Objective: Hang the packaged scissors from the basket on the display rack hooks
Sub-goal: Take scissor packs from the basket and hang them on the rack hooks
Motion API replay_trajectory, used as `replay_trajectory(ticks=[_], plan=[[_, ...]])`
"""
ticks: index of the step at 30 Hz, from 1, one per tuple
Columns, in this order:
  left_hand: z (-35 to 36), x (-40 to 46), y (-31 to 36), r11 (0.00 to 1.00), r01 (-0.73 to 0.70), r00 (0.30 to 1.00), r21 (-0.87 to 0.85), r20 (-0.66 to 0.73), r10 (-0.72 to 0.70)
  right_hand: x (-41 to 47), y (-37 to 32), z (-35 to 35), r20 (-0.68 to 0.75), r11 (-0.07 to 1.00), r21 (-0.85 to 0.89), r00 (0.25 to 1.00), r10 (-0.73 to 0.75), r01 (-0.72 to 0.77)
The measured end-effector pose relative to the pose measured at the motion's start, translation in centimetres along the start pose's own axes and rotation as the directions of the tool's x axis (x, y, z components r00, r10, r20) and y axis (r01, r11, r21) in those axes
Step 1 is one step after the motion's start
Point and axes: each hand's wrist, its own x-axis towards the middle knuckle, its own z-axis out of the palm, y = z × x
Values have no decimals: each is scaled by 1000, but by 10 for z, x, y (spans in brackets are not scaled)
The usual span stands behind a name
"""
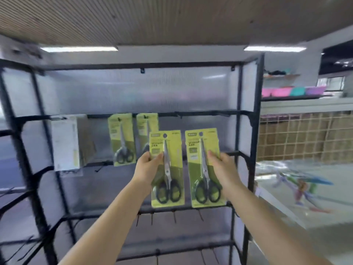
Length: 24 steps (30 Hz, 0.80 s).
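My left hand [148,168] grips a green-carded pack of black-handled scissors [167,169] by its left edge, held upright in front of the black display rack [257,121]. My right hand [222,167] holds a second identical pack [204,167] by its right edge, side by side with the first. Two more scissor packs hang from hooks on the rack's upper bar: one [123,139] in full view, the other [146,127] partly hidden behind the left-hand pack. The basket is out of view.
White boxed goods [66,142] hang at the left of the same bar. Bare hooks [174,217] stick out from the lower bars. To the right stand a wire grid panel [305,134], a counter with coloured items [305,186] and shelves of coloured tubs [292,91].
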Motion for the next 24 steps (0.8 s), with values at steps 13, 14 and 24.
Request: replay_trajectory(ticks=[13, 14, 24], plan=[[-92, 50, -68, 993, 109, 979, -46, -169, -116, 32, 35, 130, 120, 991, -78, 986, 116, -107], [-96, 57, -64, 995, 93, 981, -46, -165, -99, 39, 31, 137, 115, 993, -72, 988, 100, -92], [-108, 126, -29, 995, -91, 987, 32, -128, 94, 102, -11, 184, 50, 997, -44, 997, -54, 56]])
